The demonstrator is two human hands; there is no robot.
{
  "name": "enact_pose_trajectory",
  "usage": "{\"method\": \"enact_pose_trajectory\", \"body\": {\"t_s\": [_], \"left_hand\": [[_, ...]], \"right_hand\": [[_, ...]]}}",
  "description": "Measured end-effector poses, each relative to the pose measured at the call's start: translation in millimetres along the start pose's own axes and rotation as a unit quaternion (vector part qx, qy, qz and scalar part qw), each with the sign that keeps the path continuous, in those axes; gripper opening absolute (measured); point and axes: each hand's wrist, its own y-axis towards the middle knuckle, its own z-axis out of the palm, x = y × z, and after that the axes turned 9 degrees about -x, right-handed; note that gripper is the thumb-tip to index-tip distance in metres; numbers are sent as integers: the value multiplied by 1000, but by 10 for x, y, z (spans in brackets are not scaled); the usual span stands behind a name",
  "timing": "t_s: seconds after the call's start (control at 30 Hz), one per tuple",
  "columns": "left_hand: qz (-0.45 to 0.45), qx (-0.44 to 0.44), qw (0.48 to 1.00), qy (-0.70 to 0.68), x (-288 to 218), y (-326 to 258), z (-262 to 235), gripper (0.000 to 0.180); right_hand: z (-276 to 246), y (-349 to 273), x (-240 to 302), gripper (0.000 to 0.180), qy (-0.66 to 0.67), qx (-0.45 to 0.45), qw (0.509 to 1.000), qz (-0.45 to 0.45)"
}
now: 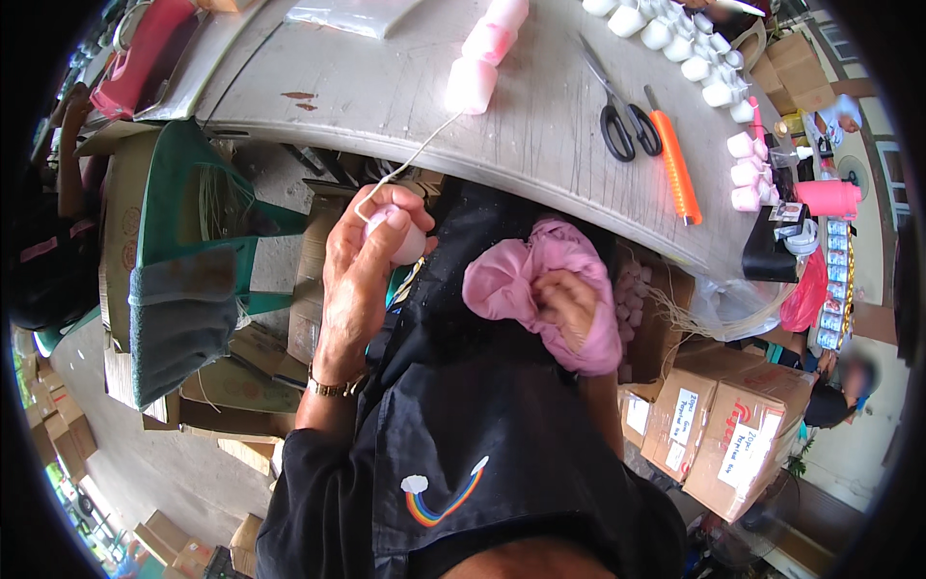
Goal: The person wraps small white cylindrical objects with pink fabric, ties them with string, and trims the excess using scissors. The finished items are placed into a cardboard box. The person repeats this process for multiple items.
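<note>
My left hand [345, 280] is closed round a small pale pinkish-white rounded cylinder [411, 247], held just off the table's front edge. A thin cream cord [417, 154] runs from this hand up to a row of similar pink-tinged pieces [472, 85] on the table. In front of my apron, my right hand [569, 307] grips a bunched pink cloth [502, 275]. The cloth wraps partly round that hand and covers some of its fingers. A gap separates the cloth from the cylinder.
On the grey table [540, 125] lie black-handled scissors [622, 125] and an orange cutter knife [677, 172]. White pieces [680, 48] line the far right. Below right are a carton of pink pieces [632, 299] and taped cartons [738, 434]. A grey towel [183, 314] hangs at left.
</note>
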Motion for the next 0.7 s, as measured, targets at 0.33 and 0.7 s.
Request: {"method": "enact_pose_trajectory", "body": {"t_s": [0.33, 0.7], "left_hand": [[-14, 15, 1000, -3, 60, 32, 51, 28], [-53, 60, 996, 49, -190, -138, 17, 45]], "right_hand": [[4, 111, -255, 53, 200, 50, 955, -214], [269, 368, -476, 29, 241, -88, 962, 96]]}}
